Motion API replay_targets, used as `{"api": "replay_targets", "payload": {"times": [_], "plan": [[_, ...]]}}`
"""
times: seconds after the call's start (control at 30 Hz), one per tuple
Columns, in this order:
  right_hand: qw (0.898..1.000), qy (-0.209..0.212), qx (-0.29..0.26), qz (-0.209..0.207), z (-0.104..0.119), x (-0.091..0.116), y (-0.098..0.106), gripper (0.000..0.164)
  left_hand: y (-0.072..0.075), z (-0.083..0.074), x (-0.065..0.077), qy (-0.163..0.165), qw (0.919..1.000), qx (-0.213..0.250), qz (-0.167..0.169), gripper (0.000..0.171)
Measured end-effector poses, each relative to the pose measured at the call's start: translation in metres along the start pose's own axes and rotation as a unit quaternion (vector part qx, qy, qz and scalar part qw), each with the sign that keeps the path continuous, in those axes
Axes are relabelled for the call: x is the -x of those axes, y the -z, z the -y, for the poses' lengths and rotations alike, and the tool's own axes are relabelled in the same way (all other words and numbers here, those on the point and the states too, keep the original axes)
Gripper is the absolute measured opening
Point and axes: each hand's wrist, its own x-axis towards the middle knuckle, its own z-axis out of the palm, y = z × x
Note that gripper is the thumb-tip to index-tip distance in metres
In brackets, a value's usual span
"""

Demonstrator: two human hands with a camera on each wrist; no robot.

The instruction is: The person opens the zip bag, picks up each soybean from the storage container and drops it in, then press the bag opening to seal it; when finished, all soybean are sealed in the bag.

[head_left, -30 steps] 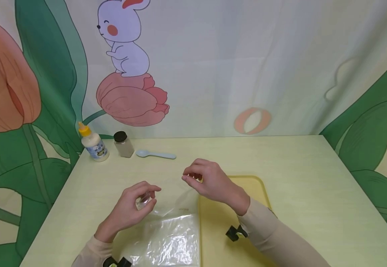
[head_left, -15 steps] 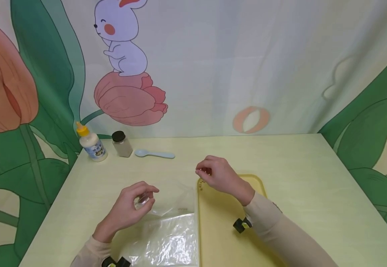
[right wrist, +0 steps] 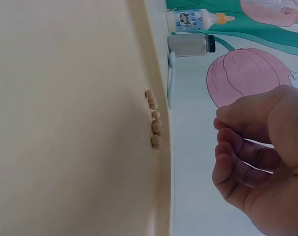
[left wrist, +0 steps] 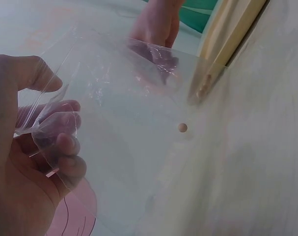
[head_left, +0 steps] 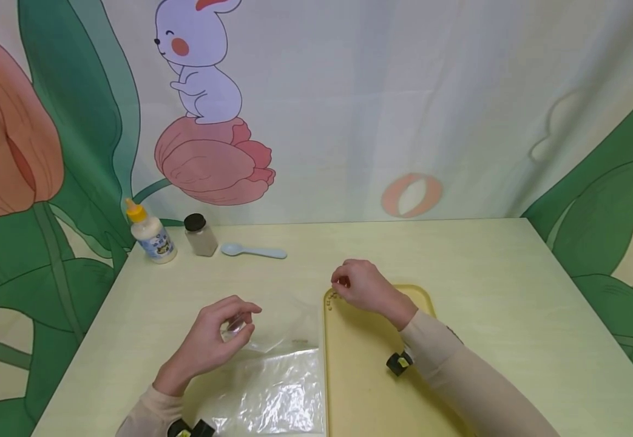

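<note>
Left hand (head_left: 205, 340) grips clear bag (head_left: 278, 388); right hand (head_left: 366, 288), fingers curled, holding nothing visible, near beads (right wrist: 156, 126) in yellow tray (head_left: 365, 382). Apparently bead-collecting; next move calls for fine pinch.

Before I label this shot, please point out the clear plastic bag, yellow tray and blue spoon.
Clear plastic bag (head_left: 280, 388): head view, its glossy part.
Yellow tray (head_left: 361, 370): head view, its bare floor.
Blue spoon (head_left: 257, 251): head view, its handle.

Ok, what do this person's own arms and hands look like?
Long beige sleeves run down to both wrists. A small black device with a yellow-green patch sits near each sleeve's end. The left hand and right hand are bare, without gloves.
</note>
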Motion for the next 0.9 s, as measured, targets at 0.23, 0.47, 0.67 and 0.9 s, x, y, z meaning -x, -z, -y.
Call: {"api": "replay_targets", "payload": {"times": [0.23, 0.47, 0.67, 0.9], "plan": [[0.999, -0.009, 0.033, 0.017, -0.007, -0.002, -0.007, 0.006, 0.0, -0.001, 0.0, 0.002, 1.0, -0.001, 0.0, 0.028], [0.997, -0.036, 0.051, 0.045, -0.012, -0.003, -0.011, 0.006, -0.001, 0.001, 0.001, -0.002, 0.9999, -0.009, -0.006, 0.03], [0.996, -0.039, 0.062, 0.058, -0.014, -0.004, -0.013, 0.006, -0.001, 0.002, 0.001, 0.001, 0.9999, -0.012, -0.007, 0.032], [0.994, -0.052, 0.079, 0.058, -0.016, -0.002, -0.019, 0.011, 0.001, 0.0, 0.0, 0.005, 1.0, -0.003, -0.001, 0.03]]}}
